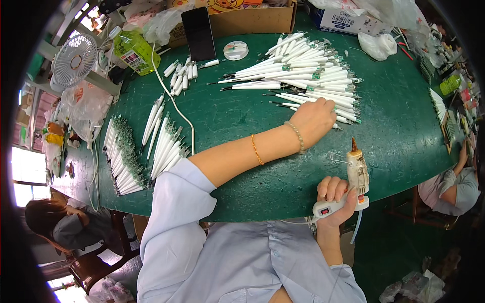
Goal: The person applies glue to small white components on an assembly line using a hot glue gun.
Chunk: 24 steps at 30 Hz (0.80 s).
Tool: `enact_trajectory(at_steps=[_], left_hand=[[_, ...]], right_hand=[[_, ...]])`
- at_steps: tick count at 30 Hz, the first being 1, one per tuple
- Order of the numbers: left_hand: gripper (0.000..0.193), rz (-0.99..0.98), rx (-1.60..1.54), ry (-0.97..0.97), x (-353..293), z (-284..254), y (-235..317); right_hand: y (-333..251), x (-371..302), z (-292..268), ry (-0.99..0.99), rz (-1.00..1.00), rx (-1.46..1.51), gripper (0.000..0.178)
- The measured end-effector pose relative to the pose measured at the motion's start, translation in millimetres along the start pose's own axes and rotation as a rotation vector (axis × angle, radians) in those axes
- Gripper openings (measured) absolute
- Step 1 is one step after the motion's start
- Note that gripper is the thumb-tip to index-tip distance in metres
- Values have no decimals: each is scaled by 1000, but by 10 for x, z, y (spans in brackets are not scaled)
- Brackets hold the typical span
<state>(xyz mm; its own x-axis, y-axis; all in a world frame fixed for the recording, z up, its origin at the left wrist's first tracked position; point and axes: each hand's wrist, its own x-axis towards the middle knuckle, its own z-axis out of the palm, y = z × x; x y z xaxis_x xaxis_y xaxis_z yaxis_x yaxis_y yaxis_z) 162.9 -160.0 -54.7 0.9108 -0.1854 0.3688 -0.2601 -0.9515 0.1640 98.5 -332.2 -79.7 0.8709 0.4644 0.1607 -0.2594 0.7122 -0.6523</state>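
My left hand reaches across the table, its fingers curled closed on a white pen-shaped tube at the near edge of a large fanned pile; the fingertips are partly hidden. The pile's white pen-shaped tubes have thin dark tips on the left and small green circuit-board ends on the right. My right hand grips a white hot glue gun near the table's front edge. Its brownish nozzle points away from me, a red switch shows on the handle, and a pale glue stick hangs below it.
More tubes lie in stacks at the left, with a smaller heap behind. A white cable crosses the tabletop. At the back stand a phone, a round white dish, a green-liquid bottle and a fan. Other people sit at both sides.
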Motion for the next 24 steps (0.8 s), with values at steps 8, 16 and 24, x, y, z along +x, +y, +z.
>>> enact_trajectory(at_steps=[8,16,24], left_hand=[[24,-425,-385,-201,-759,-1030,55],[45,-711,-880,-234,-1596,-1451,181],[48,-755,-739,-194,-1723,-1461,202]], right_hand=[[-41,12,-38,-114,62,-99,42],[82,-80,244,-343,462,-214,39],[163,-145,373,-374,577,-233,34]])
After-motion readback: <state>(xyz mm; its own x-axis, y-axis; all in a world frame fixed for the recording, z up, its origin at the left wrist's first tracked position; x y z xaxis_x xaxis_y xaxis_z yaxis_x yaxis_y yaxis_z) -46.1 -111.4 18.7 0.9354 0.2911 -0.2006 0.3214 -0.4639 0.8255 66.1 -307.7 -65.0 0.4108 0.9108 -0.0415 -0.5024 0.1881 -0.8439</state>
